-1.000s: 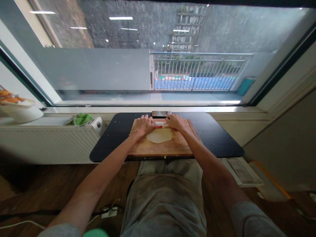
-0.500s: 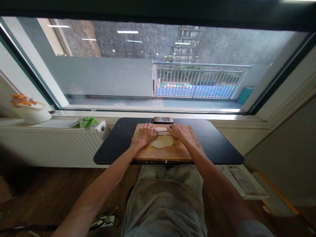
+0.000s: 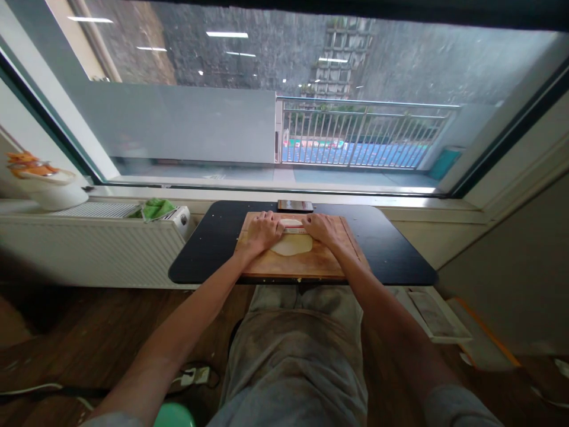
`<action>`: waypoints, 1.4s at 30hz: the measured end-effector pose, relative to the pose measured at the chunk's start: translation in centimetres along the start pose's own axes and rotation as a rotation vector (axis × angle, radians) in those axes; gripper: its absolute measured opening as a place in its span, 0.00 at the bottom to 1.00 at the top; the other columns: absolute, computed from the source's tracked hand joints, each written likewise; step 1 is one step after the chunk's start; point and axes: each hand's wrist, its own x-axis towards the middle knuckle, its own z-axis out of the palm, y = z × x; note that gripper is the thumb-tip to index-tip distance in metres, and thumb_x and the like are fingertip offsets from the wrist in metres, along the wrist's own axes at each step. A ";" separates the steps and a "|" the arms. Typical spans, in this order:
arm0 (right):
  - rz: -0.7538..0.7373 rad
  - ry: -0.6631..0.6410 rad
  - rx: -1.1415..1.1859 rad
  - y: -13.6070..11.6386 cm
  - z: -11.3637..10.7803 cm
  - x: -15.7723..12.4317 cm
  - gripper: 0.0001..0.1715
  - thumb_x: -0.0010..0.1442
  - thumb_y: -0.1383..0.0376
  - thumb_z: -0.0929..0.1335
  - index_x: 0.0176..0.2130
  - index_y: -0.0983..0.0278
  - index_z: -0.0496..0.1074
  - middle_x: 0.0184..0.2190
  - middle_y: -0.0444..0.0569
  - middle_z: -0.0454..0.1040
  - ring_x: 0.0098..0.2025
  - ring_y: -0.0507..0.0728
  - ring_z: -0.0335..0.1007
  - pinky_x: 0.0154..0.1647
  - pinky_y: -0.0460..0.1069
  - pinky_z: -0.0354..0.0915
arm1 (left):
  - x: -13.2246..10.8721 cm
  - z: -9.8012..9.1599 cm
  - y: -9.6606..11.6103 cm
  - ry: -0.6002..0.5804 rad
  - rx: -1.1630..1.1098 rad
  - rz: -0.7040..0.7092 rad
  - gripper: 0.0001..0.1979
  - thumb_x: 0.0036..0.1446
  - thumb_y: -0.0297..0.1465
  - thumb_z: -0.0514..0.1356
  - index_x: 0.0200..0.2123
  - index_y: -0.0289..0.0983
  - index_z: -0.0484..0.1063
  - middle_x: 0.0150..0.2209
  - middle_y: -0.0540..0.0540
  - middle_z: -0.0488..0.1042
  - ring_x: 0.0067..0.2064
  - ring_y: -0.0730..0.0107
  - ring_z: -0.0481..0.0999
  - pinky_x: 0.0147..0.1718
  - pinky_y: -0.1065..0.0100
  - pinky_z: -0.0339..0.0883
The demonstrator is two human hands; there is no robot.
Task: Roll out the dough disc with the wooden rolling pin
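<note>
A flat, pale sheet of dough (image 3: pixel 292 245) lies on a wooden cutting board (image 3: pixel 317 268). Across the dough's far part rests a white bar with red markings (image 3: pixel 293 230). My left hand (image 3: pixel 265 230) is closed over the bar's left end, fingers curled and pointing away from me. At the other end, my right hand (image 3: pixel 322 228) grips it with bent fingers. Both ends of the bar are hidden under my hands. Some dough shows beyond the bar, between the hands.
The board sits on a black table (image 3: pixel 395 261) with crumbs on it. A phone-like flat object (image 3: pixel 295 206) lies behind the board. To the left, a white radiator (image 3: pixel 98 249) carries a green cloth (image 3: pixel 156 209). A large window (image 3: pixel 186 127) stands behind the table. A green round object (image 3: pixel 174 415) is on the floor.
The head view has tilted down slightly, so everything sits higher in the picture. Both hands keep their hold on the bar, with little visible movement over the board.
</note>
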 end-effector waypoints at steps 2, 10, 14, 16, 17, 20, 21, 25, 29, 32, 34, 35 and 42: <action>0.005 -0.001 0.002 0.0 -0.1 0.1 0.31 0.79 0.55 0.59 0.54 0.65 0.87 0.53 0.64 0.87 0.53 0.64 0.86 0.53 0.50 0.69 | 0.1 -0.1 0.0 -0.005 0.001 -0.006 0.25 0.78 0.37 0.47 0.56 0.34 0.82 0.57 0.31 0.80 0.58 0.47 0.77 0.56 0.53 0.71; 0.014 0.028 0.012 -0.1 -0.4 0.7 0.31 0.79 0.51 0.61 0.53 0.64 0.87 0.52 0.64 0.88 0.53 0.66 0.86 0.53 0.51 0.71 | 1.1 -0.5 -0.2 -0.046 0.010 -0.028 0.26 0.78 0.38 0.45 0.55 0.34 0.82 0.56 0.31 0.80 0.57 0.46 0.78 0.53 0.53 0.71; 0.007 0.040 0.024 0.1 -0.1 1.4 0.30 0.78 0.51 0.61 0.52 0.64 0.87 0.51 0.63 0.88 0.52 0.67 0.86 0.52 0.51 0.71 | 1.6 -1.1 -0.2 -0.075 -0.002 -0.051 0.26 0.78 0.39 0.45 0.55 0.35 0.81 0.56 0.32 0.80 0.56 0.48 0.80 0.53 0.55 0.71; 0.011 0.055 0.031 0.2 0.1 1.8 0.31 0.79 0.50 0.60 0.54 0.64 0.86 0.51 0.63 0.88 0.52 0.67 0.86 0.52 0.52 0.71 | 1.6 -1.4 -0.2 -0.085 -0.008 -0.051 0.26 0.78 0.39 0.44 0.55 0.35 0.81 0.57 0.33 0.80 0.56 0.48 0.80 0.53 0.56 0.71; 0.013 0.059 0.036 0.3 0.1 1.9 0.32 0.79 0.49 0.60 0.55 0.64 0.86 0.51 0.64 0.88 0.52 0.67 0.86 0.52 0.52 0.71 | 1.6 -1.5 -0.2 -0.085 -0.010 -0.050 0.27 0.78 0.39 0.44 0.55 0.35 0.80 0.56 0.33 0.81 0.56 0.49 0.80 0.52 0.57 0.71; 0.018 0.052 0.047 0.3 0.2 2.1 0.32 0.78 0.48 0.61 0.55 0.65 0.86 0.51 0.64 0.88 0.52 0.67 0.85 0.51 0.51 0.70 | 1.6 -1.3 -0.1 -0.083 -0.014 -0.062 0.27 0.79 0.39 0.43 0.56 0.35 0.80 0.56 0.33 0.81 0.55 0.50 0.82 0.52 0.57 0.71; 0.020 0.048 0.046 0.3 0.2 2.1 0.32 0.78 0.48 0.62 0.55 0.65 0.86 0.52 0.64 0.88 0.53 0.66 0.85 0.52 0.51 0.70 | 1.7 -1.1 -0.1 -0.085 -0.015 -0.072 0.26 0.79 0.39 0.43 0.56 0.35 0.79 0.56 0.33 0.82 0.54 0.51 0.82 0.52 0.57 0.71; 0.039 0.043 0.024 0.1 0.1 1.3 0.31 0.79 0.50 0.61 0.54 0.65 0.86 0.54 0.66 0.86 0.55 0.66 0.85 0.56 0.51 0.70 | 1.5 -0.6 0.1 -0.097 -0.015 -0.103 0.25 0.79 0.38 0.44 0.57 0.34 0.78 0.54 0.34 0.83 0.53 0.52 0.84 0.51 0.58 0.72; 0.036 0.056 0.015 -0.4 -0.2 -0.1 0.30 0.80 0.53 0.60 0.54 0.64 0.86 0.54 0.65 0.87 0.55 0.67 0.85 0.56 0.52 0.70 | 0.8 -0.9 0.3 -0.100 -0.012 -0.105 0.25 0.79 0.38 0.44 0.57 0.35 0.78 0.56 0.34 0.82 0.53 0.51 0.84 0.51 0.58 0.72; 0.052 0.058 -0.003 -0.7 -0.7 -1.0 0.28 0.80 0.54 0.60 0.55 0.63 0.86 0.53 0.63 0.87 0.56 0.66 0.85 0.56 0.52 0.70 | 0.3 -1.1 0.7 -0.095 -0.022 -0.110 0.24 0.79 0.38 0.45 0.60 0.35 0.77 0.57 0.34 0.81 0.54 0.50 0.84 0.52 0.57 0.72; 0.054 0.050 -0.014 -0.8 -1.1 -1.6 0.28 0.79 0.55 0.61 0.55 0.62 0.86 0.54 0.64 0.87 0.55 0.66 0.85 0.56 0.52 0.70 | -0.1 -1.1 1.0 -0.081 -0.020 -0.130 0.24 0.79 0.37 0.46 0.61 0.35 0.77 0.58 0.33 0.81 0.56 0.49 0.83 0.54 0.55 0.72; 0.057 0.043 -0.019 -0.9 -1.2 -1.8 0.27 0.79 0.55 0.61 0.55 0.63 0.86 0.53 0.64 0.87 0.55 0.66 0.85 0.55 0.52 0.70 | -0.3 -1.0 1.1 -0.073 -0.016 -0.144 0.24 0.78 0.37 0.46 0.61 0.35 0.77 0.59 0.32 0.80 0.56 0.48 0.82 0.56 0.54 0.71; 0.053 0.043 -0.044 -1.1 -1.9 -2.8 0.28 0.78 0.55 0.62 0.51 0.65 0.88 0.51 0.65 0.87 0.52 0.66 0.86 0.51 0.51 0.71 | -1.8 -0.6 1.9 -0.036 -0.009 -0.182 0.24 0.79 0.38 0.46 0.59 0.36 0.78 0.62 0.31 0.78 0.59 0.44 0.79 0.61 0.48 0.68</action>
